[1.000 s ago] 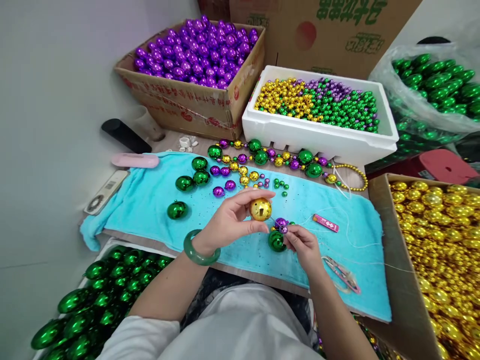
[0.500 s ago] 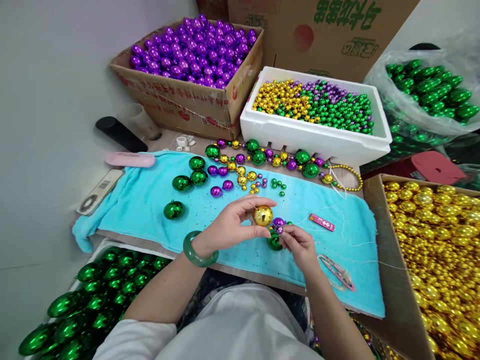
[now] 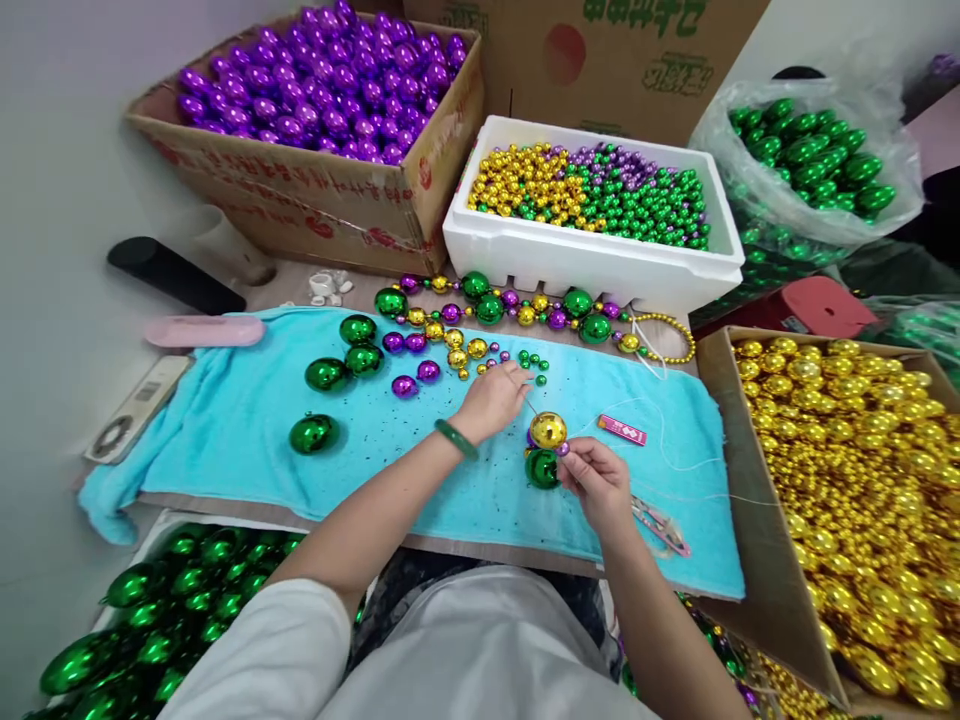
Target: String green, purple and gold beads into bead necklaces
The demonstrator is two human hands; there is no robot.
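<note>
- Right hand (image 3: 598, 482): grip pinched on a small purple bead (image 3: 562, 449), at the lower right of the gold ball (image 3: 548, 431).
- The gold ball sits just outside that grip, between both hands.
- Left hand (image 3: 491, 402): upper left of the gold ball, grip closed on a thin strand (image 3: 531, 403) reaching it.
- Green ball (image 3: 541, 469): just below the gold ball.

My sleeve (image 3: 262, 640): white; my bangle (image 3: 456, 440): solid green. Small bead (image 3: 564, 449) at my right fingers (image 3: 589, 467): metallic purple. Bauble (image 3: 548, 429) just beside it: mirror gold; ball (image 3: 541, 469) below: glossy green. Towel (image 3: 480, 500): turquoise, sprinkled with dark specks. Strung beads (image 3: 489, 309): green, gold and purple mixed. Foam box (image 3: 585, 258): white; I note gold, purple and green loose beads (image 3: 630, 210) inside. Carton (image 3: 285, 205): brown, red print.
</note>
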